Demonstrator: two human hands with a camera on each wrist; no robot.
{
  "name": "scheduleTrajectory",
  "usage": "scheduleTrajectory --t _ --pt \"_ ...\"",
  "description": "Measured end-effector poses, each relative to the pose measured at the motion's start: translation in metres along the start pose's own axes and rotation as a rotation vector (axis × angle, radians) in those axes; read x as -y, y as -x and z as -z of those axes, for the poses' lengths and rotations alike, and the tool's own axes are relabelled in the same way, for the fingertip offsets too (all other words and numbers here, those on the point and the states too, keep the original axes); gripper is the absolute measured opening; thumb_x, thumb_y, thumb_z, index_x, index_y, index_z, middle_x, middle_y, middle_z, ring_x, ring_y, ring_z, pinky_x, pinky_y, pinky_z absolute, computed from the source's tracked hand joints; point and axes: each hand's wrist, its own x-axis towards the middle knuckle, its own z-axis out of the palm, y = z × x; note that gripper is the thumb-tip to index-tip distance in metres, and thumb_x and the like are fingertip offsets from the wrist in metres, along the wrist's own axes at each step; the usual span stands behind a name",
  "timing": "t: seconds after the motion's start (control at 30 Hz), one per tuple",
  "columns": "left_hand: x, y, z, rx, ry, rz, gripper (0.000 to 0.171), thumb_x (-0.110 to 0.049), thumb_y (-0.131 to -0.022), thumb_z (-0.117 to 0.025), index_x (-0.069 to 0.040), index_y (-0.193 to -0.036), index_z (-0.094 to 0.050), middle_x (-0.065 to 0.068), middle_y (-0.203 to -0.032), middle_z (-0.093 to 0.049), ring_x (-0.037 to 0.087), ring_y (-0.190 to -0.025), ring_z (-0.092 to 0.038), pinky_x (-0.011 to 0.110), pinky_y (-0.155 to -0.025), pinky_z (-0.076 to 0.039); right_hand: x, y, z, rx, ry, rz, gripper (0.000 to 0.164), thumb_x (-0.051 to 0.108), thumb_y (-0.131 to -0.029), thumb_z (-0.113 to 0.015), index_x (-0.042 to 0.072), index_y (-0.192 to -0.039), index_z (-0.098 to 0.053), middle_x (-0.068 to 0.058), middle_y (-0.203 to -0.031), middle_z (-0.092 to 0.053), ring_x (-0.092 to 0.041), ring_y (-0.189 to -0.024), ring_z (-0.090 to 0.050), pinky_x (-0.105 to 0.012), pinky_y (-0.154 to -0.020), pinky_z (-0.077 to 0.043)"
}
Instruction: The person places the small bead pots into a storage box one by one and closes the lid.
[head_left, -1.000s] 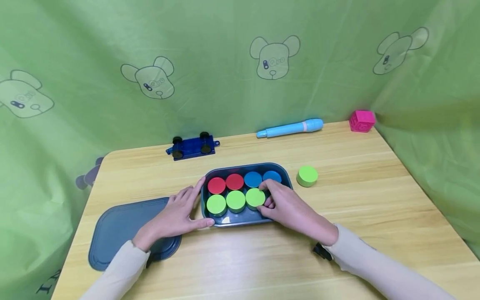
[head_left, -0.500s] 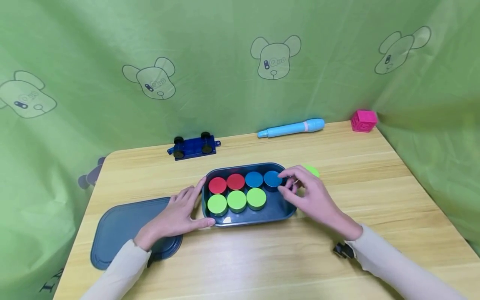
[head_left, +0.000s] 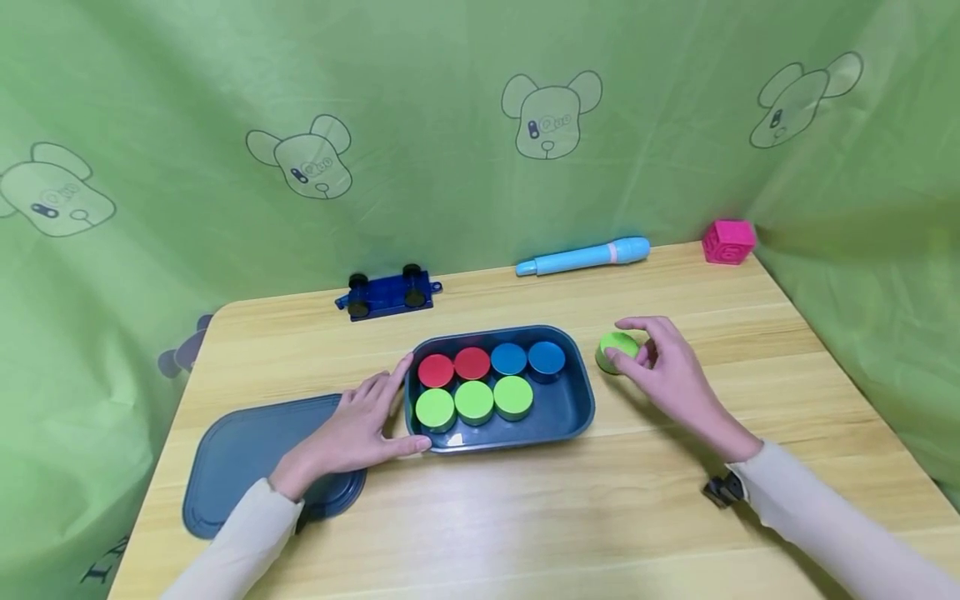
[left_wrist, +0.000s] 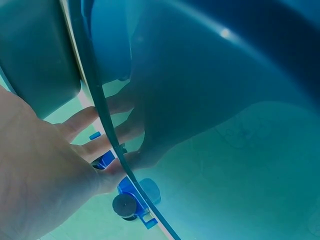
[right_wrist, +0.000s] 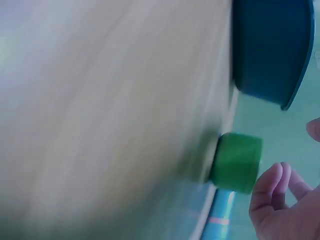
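In the head view my left hand [head_left: 352, 429] rests against the left end of a dark blue box [head_left: 558, 421], thumb and fingers spread along its rim. Inside the box stand two red discs [head_left: 472, 363], two blue discs [head_left: 547, 359] and three green discs [head_left: 473, 402]. Right of the box, one more green disc [head_left: 611, 342] sits on the table, partly hidden behind my right thumb. Over it hovers my right hand [head_left: 667, 367], thumb and fingers parted. The right wrist view shows the fingertips [right_wrist: 270, 180] beside the top of that green disc [right_wrist: 237, 161], not closed round it.
A dark blue lid [head_left: 247, 458] lies left of the box, partly under my left forearm. Along the back edge are a blue toy wagon [head_left: 390, 293] with wheels up, a light blue pen-like toy [head_left: 581, 257] and a pink cube [head_left: 728, 242]. Green curtains [head_left: 450, 167] border the table.
My right hand has let go of the third green disc in the box and moved right to the green disc on the table. My left hand has stayed at the box.
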Motion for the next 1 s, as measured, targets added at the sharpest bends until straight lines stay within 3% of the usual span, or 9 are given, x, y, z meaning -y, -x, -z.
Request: scheduleTrajectory --t 0.2,0.4,0.63,0.87,1.0 --pt "-0.001 0.000 0.000 0.001 0.009 0.000 0.120 -0.076 -0.093 -0.071 -0.037 -0.176 0.006 0.020 -0.176 -0.027 0.052 -0.160 -0.022 0.079 -0.121 -0.015 -0.015 -0.004 0.005 0.071 0.071 -0.097 0.064 0.029 -0.100 -0.084 -0.003 -0.149 -0.058 -0.023 -0.130 -0.053 -0.025 -0.088 -0.057 -0.020 -0.070 -0.047" --pt "-0.001 0.000 -0.001 0.007 0.008 0.004 0.120 -0.077 -0.093 -0.070 -0.037 -0.176 0.006 0.019 -0.177 -0.026 0.052 -0.160 -0.021 0.080 -0.121 -0.014 -0.024 -0.005 0.007 0.161 0.091 -0.146 0.072 0.024 -0.097 -0.087 -0.010 -0.151 -0.054 -0.025 -0.128 -0.051 -0.028 -0.094 -0.054 -0.026 -0.076 -0.046" --pt "-0.001 0.001 0.000 0.005 0.002 0.003 0.120 -0.076 -0.093 -0.070 -0.036 -0.176 0.006 0.020 -0.177 -0.027 0.052 -0.160 -0.022 0.080 -0.121 -0.015 -0.027 -0.004 0.008 0.155 0.084 -0.143 0.068 0.028 -0.095 -0.089 -0.005 -0.147 -0.059 -0.024 -0.128 -0.051 -0.029 -0.099 -0.055 -0.026 -0.079 -0.046" --pt "-0.002 0.001 0.001 0.004 -0.001 0.003 0.120 -0.076 -0.093 -0.071 -0.037 -0.176 0.006 0.020 -0.176 -0.027 0.052 -0.160 -0.023 0.080 -0.121 -0.015 -0.016 0.000 0.010 0.123 0.052 -0.165 0.067 0.039 -0.095 -0.088 -0.001 -0.144 -0.064 -0.024 -0.133 -0.048 -0.036 -0.112 -0.057 -0.040 -0.088 -0.048" --pt "-0.002 0.001 0.001 0.003 -0.002 0.001 0.120 -0.076 -0.093 -0.071 -0.036 -0.176 0.006 0.020 -0.176 -0.027 0.052 -0.160 -0.023 0.080 -0.121 -0.015 -0.005 0.003 0.011 0.091 0.018 -0.146 0.066 0.037 -0.096 -0.088 0.001 -0.145 -0.064 -0.023 -0.136 -0.045 -0.039 -0.114 -0.059 -0.026 -0.086 -0.050"
